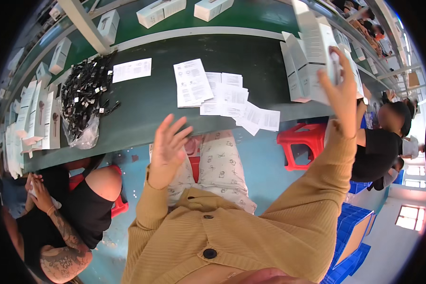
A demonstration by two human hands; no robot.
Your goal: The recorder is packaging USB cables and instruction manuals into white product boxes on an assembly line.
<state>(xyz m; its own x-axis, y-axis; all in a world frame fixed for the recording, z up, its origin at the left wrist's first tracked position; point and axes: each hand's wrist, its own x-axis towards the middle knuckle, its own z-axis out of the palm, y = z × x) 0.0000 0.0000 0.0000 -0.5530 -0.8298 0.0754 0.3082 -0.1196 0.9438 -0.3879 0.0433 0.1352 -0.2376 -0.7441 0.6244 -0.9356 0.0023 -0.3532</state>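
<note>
My right hand (341,85) is at the right end of the bench, with its fingers closed around the side of a tall white carton (324,45). A second white carton (294,71) with raised flaps stands beside it. In front of the bench edge, my left hand (169,144) hovers over my lap with its fingers spread and holds nothing. Nearest to it on the bench lie a stack of printed leaflets (192,83) and a loose spread of more white leaflets (232,97). A single sheet (132,70) lies further left.
A heap of black cables (83,90) in a clear bag sits left on the dark bench (146,109), beside several upright white cartons (31,113). More cartons (161,10) lie on the green line behind. Co-workers sit on both sides. A red stool (300,142) and blue crates (348,232) stand right.
</note>
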